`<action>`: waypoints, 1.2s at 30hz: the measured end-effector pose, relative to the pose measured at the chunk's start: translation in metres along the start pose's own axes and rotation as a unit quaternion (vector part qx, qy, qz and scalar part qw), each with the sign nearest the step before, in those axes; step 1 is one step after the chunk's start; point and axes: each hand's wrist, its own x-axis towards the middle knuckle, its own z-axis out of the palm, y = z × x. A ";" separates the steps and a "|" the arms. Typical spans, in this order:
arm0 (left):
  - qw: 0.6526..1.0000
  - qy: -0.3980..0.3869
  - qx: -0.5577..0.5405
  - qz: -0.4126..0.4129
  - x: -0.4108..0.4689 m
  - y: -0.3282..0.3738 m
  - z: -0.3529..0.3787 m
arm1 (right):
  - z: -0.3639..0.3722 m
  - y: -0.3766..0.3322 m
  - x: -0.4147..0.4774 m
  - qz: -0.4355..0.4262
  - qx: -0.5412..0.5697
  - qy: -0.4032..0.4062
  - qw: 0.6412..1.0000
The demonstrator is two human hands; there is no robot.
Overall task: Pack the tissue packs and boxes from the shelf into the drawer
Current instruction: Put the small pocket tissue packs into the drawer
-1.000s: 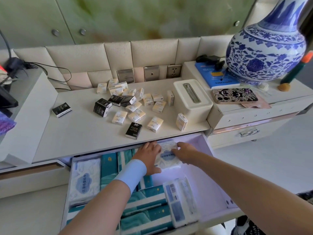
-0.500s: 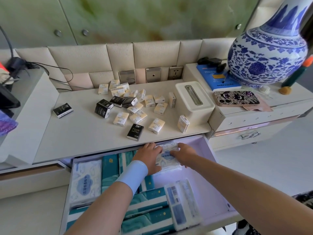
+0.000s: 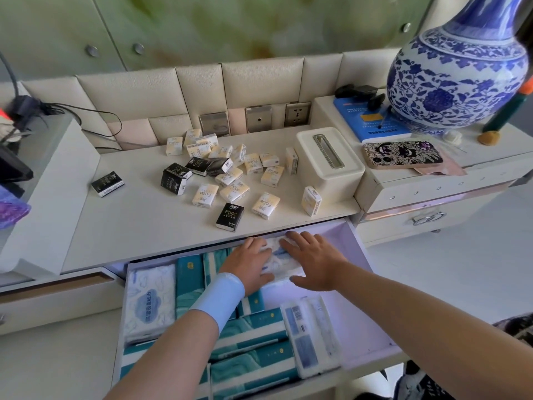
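The open drawer (image 3: 357, 310) below the shelf (image 3: 138, 223) holds several teal tissue packs (image 3: 253, 327) and white packs at the left (image 3: 150, 301) and front right (image 3: 311, 339). At its back lies a white-and-blue tissue pack (image 3: 281, 265). My left hand (image 3: 248, 264) curls over that pack's left end. My right hand (image 3: 313, 261) lies flat on its right side, fingers spread. On the shelf lie several small cream pocket packs (image 3: 232, 179) and black ones, one (image 3: 230, 217) near the front edge. A cream tissue box (image 3: 328, 160) stands to their right.
A large blue-and-white vase (image 3: 458, 67), a blue book (image 3: 372, 122) and a patterned phone (image 3: 402, 154) sit on the raised cabinet at the right. Wall sockets (image 3: 297, 114) are behind the shelf. Cables and dark devices (image 3: 20, 111) sit on the left unit.
Both hands have pushed the white-and-blue pack further back in the drawer, under the shelf edge. My right hand's fingers have spread flat over it.
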 end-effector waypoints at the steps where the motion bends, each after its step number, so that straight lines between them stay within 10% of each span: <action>1: 1.000 -0.014 0.004 0.000 0.000 0.001 0.000 | 0.004 0.000 0.000 0.001 -0.014 -0.013 1.000; 7: 0.999 -0.012 -0.034 -0.017 0.004 0.002 -0.006 | -0.001 -0.001 0.007 0.029 -0.007 -0.026 0.999; 15: 0.982 0.136 -0.125 -0.038 -0.001 0.003 -0.055 | -0.042 -0.013 0.014 0.052 0.056 0.200 0.977; 21: 0.909 0.110 -0.376 -0.144 -0.015 0.010 -0.069 | -0.090 -0.030 -0.002 0.123 0.345 -0.048 0.929; 29: 0.915 -0.116 -0.351 -0.160 -0.048 0.046 -0.023 | -0.055 -0.029 -0.052 0.229 0.510 -0.261 0.787; 36: 0.940 -0.113 -0.302 -0.115 -0.055 0.080 0.007 | -0.057 -0.039 -0.075 0.197 0.132 -0.374 0.897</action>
